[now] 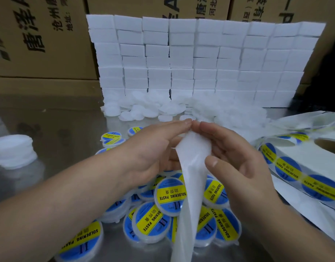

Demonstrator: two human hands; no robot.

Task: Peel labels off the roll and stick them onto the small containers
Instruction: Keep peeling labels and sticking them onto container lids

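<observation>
My left hand (153,148) and my right hand (236,157) meet at the fingertips over the steel table, with the white backing strip (191,167) of the label roll between them. The strip hangs down toward me from the hands. My right thumb lies beside the strip and its fingers curl behind it. What my left fingers hold is hidden. The label roll (303,167), with round blue and yellow labels, lies flat at the right. A heap of several labelled small round containers (170,195) sits under my hands.
Unlabelled white round containers (144,110) lie piled at the foot of a wall of stacked white boxes (200,59). A short stack of white lids (13,150) stands at the left. Brown cartons (40,35) fill the back. Loose used backing paper (304,120) trails at the right.
</observation>
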